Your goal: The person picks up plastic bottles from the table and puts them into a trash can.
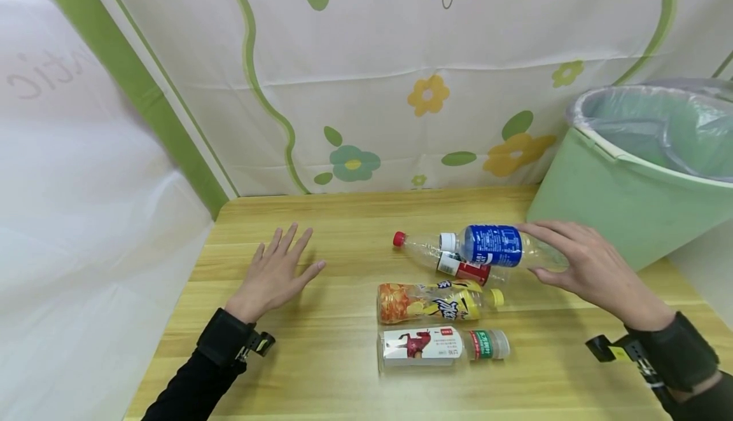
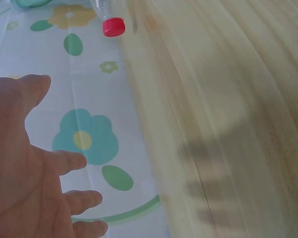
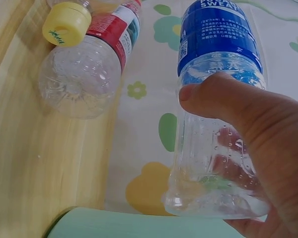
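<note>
My right hand (image 1: 590, 271) grips a clear plastic bottle with a blue label (image 1: 494, 245) near its base. Its white cap points left, and in the right wrist view my thumb (image 3: 208, 96) lies across the side just under the label. This bottle overlaps a red-capped bottle with a red label (image 1: 420, 249) in the head view. Nearer to me lie a yellow-capped bottle with an orange and yellow label (image 1: 429, 301) and a clear bottle with a white label (image 1: 422, 346). My left hand (image 1: 272, 281) holds nothing, fingers spread, over the table's left side.
A light green bin (image 1: 618, 198) lined with a clear bag stands at the right, beyond my right hand. The wooden table (image 1: 321, 370) backs onto a white cloth with printed flowers (image 1: 366, 109). Another white cloth (image 1: 86, 217) hangs along the left.
</note>
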Demonstrator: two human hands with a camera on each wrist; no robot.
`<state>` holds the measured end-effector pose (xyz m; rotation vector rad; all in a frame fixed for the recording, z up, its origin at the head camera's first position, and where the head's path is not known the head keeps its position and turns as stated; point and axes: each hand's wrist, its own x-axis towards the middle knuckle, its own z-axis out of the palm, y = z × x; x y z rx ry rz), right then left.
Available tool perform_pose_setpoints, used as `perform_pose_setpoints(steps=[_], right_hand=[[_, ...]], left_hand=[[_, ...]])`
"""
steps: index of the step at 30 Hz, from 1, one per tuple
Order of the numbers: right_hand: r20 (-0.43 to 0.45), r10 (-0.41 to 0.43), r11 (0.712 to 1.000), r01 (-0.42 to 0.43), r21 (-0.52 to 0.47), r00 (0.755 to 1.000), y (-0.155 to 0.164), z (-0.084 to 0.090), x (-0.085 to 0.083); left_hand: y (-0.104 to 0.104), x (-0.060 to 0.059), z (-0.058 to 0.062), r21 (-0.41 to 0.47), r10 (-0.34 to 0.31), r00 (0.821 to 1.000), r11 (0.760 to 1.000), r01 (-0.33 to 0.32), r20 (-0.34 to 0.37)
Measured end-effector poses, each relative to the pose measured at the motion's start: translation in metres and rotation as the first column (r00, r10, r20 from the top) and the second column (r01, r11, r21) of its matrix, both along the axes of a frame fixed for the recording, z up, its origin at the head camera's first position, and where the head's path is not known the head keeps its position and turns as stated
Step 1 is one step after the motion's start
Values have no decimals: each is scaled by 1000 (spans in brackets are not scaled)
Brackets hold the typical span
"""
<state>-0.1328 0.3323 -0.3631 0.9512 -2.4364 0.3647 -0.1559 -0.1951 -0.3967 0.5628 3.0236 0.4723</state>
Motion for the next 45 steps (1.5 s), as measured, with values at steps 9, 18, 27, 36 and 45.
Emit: perform_pose_setpoints(steps=[9,18,27,36,45], right_hand=[[-28,17,1000,-17,3,999,2,12,-2],[-92,13,1000,-11,20,996,11,41,-5],[-167,-47,998,53,30,985,20,74,2],[-259,-79,997,75,-25,963,26,105,6],[-266,-219,970,182,-159,939,55,127,-2]], left_hand=[[-1,-1,0,-7,5,1000,1000,-5,9],[-2,-2,-2,-10,10,1000,1000,-10,26],[-1,-2,0,-7,4,1000,1000,-4,19],[0,-2,3,-10,3,1000,1000,-3,10],[0,-3,4,-15,2,1000,1000,-2,16]])
